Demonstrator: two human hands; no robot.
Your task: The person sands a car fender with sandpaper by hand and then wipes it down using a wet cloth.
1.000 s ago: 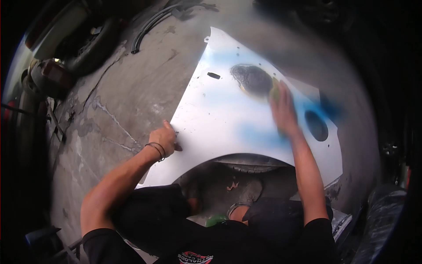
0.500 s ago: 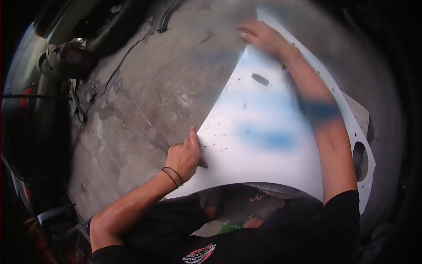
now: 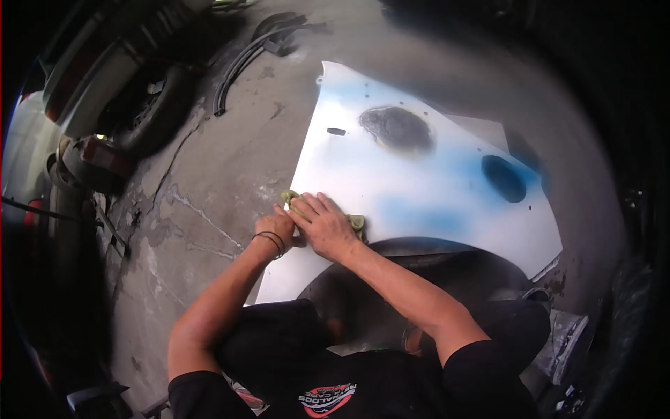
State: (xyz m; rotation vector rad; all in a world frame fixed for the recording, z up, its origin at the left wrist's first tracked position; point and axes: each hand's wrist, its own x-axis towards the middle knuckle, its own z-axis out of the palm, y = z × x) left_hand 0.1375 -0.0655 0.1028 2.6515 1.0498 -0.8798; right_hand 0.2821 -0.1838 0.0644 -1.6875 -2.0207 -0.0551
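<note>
Change: half a second ago my right hand [image 3: 323,227] is up at the far tip of the panel [image 3: 349,171]; now it is down at the left edge, right beside my left hand [image 3: 277,227]. The cloth [image 3: 358,225] shows on both sides of the right hand. My reading: the rubbing has shifted from the tip to this edge. The dark patch [image 3: 398,130], covered by my arm then, lies in full view.

Fingers: right, extended and slightly spread over the cloth, pressing it to the panel, not clenched. Left, bent at the panel's edge, knuckles up; whether they pinch it I cannot tell. It keeps to the same edge throughout.

Position: panel in front of my knees, white face up, blue haze on it, wheel arch toward me.

Containers: none I can make out. The oval opening [image 3: 504,179] is dark inside; contents, if any, cannot be read.
</note>
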